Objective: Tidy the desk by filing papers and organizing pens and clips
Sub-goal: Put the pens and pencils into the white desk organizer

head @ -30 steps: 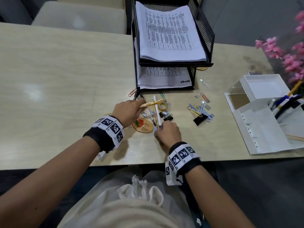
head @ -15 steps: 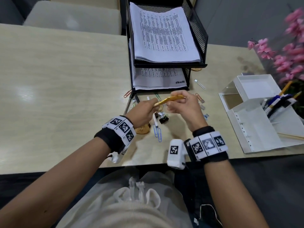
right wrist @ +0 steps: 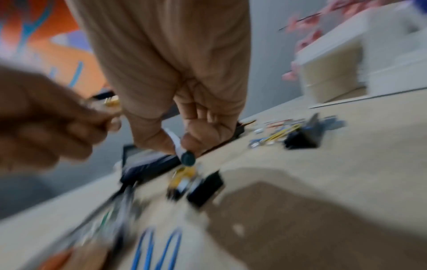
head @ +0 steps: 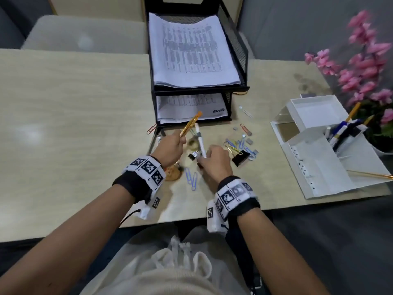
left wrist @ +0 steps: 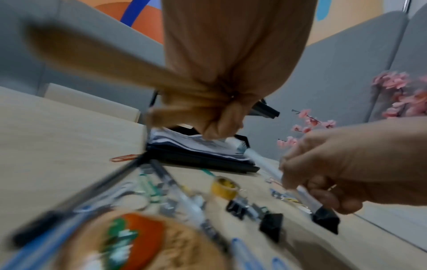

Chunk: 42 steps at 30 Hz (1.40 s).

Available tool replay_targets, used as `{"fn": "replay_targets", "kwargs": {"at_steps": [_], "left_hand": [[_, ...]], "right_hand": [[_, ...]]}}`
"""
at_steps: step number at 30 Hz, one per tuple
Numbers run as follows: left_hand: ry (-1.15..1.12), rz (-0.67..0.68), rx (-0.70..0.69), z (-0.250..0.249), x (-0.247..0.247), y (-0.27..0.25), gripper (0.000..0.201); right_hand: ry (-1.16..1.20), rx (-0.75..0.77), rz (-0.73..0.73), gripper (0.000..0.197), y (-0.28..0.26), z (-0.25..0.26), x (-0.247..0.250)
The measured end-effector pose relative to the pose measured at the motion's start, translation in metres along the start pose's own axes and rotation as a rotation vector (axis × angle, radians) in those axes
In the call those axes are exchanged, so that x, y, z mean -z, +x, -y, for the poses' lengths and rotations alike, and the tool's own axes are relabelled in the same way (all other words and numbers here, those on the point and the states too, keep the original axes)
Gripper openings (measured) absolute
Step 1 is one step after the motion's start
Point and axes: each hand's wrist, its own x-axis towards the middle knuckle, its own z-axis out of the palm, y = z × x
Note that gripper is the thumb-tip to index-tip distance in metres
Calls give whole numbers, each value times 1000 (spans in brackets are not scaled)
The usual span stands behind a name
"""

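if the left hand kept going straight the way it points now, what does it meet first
Probably the black paper tray. The left hand holds the gold pen aimed up and away at the tray's lower tier, and the pen tip would likely touch first. Depth is unclear from the head view.

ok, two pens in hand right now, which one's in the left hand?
The gold pen. The left hand grips its lower end, so it angles up toward the paper tray. The right hand holds the white pen instead.
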Motion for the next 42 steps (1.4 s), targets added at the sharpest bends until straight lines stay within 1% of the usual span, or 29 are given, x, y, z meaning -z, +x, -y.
{"fn": "replay_targets", "kwargs": {"at_steps": [1,3,5,6,8,10,12,13,15,17,18,19,21,22,23,25,26,27,29,31,33,34,36,37,38,39,40,42], "left_hand": [[-34,0,-17,-11,-6,5,14],[-112,15,-60,-38,-20,13,12],[-126,48,-136,-70,-35,22,16],[-113,64,-182,-87,-43,27,22],[-105,96,-265,-119,-62,36,27],[-114,125,-325,-148,-82,44,25],[-124,145,-331,-173,-101,50,26],[-117,154,-328,-184,-110,53,27],[-83,168,-344,-202,-127,57,28],[-73,183,-376,-216,-142,61,23],[-82,195,-391,-222,-148,63,19],[-93,209,-401,-227,-154,65,16],[-135,228,-422,-237,-168,71,18],[-161,239,-443,-242,-175,73,19],[-181,252,-469,-248,-182,75,17],[-146,315,-505,-262,-197,75,14],[-111,358,-516,-269,-205,74,17],[-88,400,-528,-276,-211,72,22],[-84,452,-566,-289,-222,69,28],[-18,473,-615,-298,-230,70,30],[155,423,-670,-305,-234,76,34],[238,353,-688,-307,-236,80,38],[317,170,-720,-315,-233,85,45],[358,81,-761,-320,-232,88,48],[428,19,-808,-324,-231,92,48],[522,7,-852,-329,-232,96,48],[610,33,-882,-332,-235,102,49],[750,104,-879,-334,-237,113,49]], "right_hand": [[84,-12,-43,20,-2,-9,17],[221,-52,-170,15,-6,-31,58],[278,-90,-350,9,-5,-59,101],[288,-114,-451,5,-3,-75,122],[301,-170,-620,16,4,-107,159],[267,-209,-734,22,13,-138,189],[187,-219,-805,24,25,-160,212],[146,-219,-812,26,32,-170,220],[82,-235,-737,25,47,-188,231],[99,-271,-620,18,58,-205,236],[135,-288,-589,11,59,-210,239],[184,-294,-585,7,59,-216,243],[276,-276,-653,9,51,-221,254],[374,-243,-681,10,43,-220,258],[523,-183,-675,8,35,-218,261],[785,-67,-553,12,19,-213,265],[868,-29,-485,13,15,-213,265],[911,-11,-437,13,11,-214,267],[883,3,-428,13,7,-218,272],[810,6,-502,15,0,-225,279],[765,-19,-654,18,-7,-236,288],[763,-46,-749,20,-11,-243,293],[808,-116,-920,23,-20,-255,302],[816,-144,-984,25,-23,-260,305],[806,-170,-1032,26,-24,-265,305],[797,-191,-1062,27,-25,-267,304],[790,-207,-1078,27,-23,-270,301],[768,-228,-1071,20,-18,-270,291]]}}
